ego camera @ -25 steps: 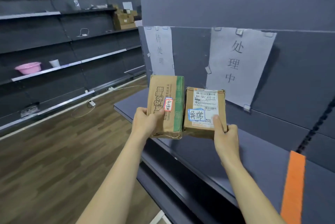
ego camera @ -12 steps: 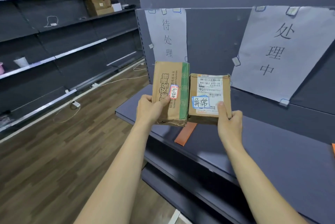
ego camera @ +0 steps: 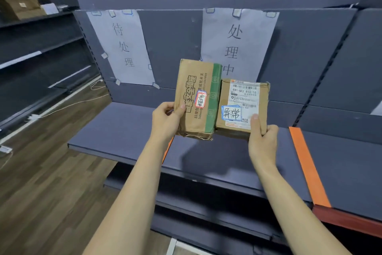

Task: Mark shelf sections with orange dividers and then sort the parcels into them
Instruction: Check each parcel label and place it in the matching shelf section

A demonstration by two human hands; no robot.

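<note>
Two parcels are held up side by side in the air above the shelf [ego camera: 128,126], their inner edges touching or very nearly so, both standing with their faces turned toward the camera. The taller parcel [ego camera: 196,97], with a green band down its right side and a small red-edged sticker, stands with its long axis upright; the left hand [ego camera: 165,118] grips its lower left corner, thumb over the front face and the other fingers hidden behind. The squarer parcel [ego camera: 241,106], carrying a white shipping label and a blue-edged handwritten sticker, sits a little lower; the right hand [ego camera: 262,141] grips its lower right corner, thumb pressed up on the label. Behind them, two paper signs hang on the back panel: the left sign [ego camera: 124,48] lies up and to the left of the taller parcel, while the right sign [ego camera: 235,37] is directly behind and above both. On the shelf, one orange divider [ego camera: 308,163] runs front to back just right of the right hand, and a sliver of another orange strip [ego camera: 168,147] shows beside the left forearm, mostly hidden. Both parcels thus hang over the middle section between the strips. Judging by this, the left hand is the nearer one to the left section, should its parcel belong there.
</note>
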